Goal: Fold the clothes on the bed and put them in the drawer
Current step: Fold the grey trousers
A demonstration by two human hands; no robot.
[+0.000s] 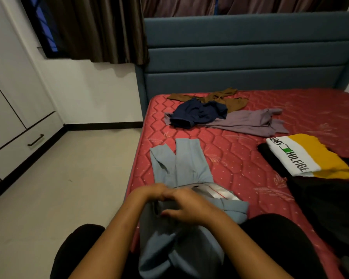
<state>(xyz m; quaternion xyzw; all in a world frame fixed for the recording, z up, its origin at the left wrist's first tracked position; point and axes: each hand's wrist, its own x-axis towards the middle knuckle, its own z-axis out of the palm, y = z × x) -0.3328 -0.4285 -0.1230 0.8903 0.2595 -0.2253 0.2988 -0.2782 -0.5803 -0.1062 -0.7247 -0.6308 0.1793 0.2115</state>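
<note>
Fingers (159,190) of the left hand (147,193) are curled round the waistband of the light blue trousers (181,164), their tips hidden behind the right hand (189,207), by whose bent fingers and thumb the same fabric is pinched. The trouser legs are laid out on the red mattress (240,162), while the waist end is draped over the lap. A drawer (18,152) is seen closed in the white wardrobe (6,93), which is cut off at the left edge.
</note>
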